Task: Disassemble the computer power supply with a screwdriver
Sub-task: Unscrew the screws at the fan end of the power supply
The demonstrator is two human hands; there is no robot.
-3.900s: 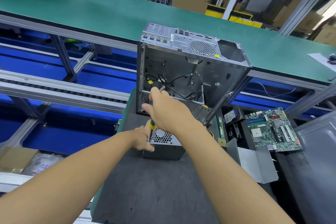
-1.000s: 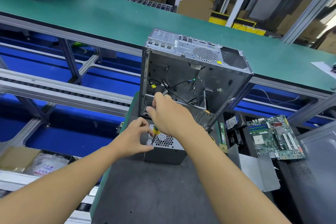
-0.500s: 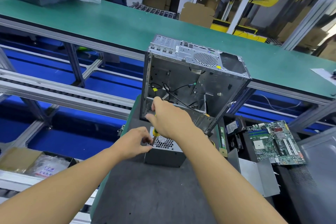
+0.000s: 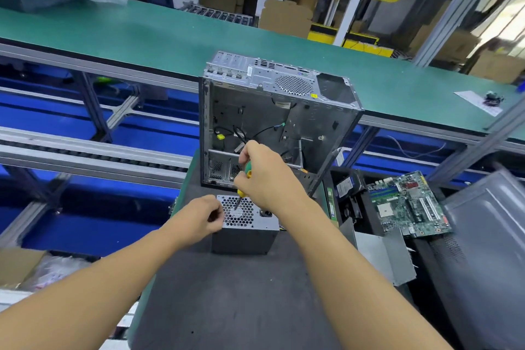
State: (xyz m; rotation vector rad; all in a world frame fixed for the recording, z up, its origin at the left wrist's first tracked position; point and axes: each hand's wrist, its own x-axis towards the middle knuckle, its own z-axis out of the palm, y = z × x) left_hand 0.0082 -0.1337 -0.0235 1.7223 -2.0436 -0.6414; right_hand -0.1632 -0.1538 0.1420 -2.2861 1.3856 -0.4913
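The grey power supply (image 4: 250, 239) stands on the dark mat with its honeycomb fan grille facing up. My right hand (image 4: 270, 179) grips the green and yellow screwdriver (image 4: 246, 176) above it, and the shaft slants down onto the grille. My left hand (image 4: 203, 217) sits at the unit's top left edge, its curled fingers and thumb pinching that corner. Whether a screw lies between those fingers is hidden.
An empty computer case (image 4: 272, 122) stands upright just behind the power supply. To the right lie a green motherboard (image 4: 406, 204), a metal panel (image 4: 383, 256) and a grey case cover (image 4: 488, 236). A green conveyor belt (image 4: 170, 37) runs across the back, with blue racks at left.
My right hand has lifted a little, so the screwdriver handle shows and its tip sits nearer the grille's middle. My left hand stays at the corner.
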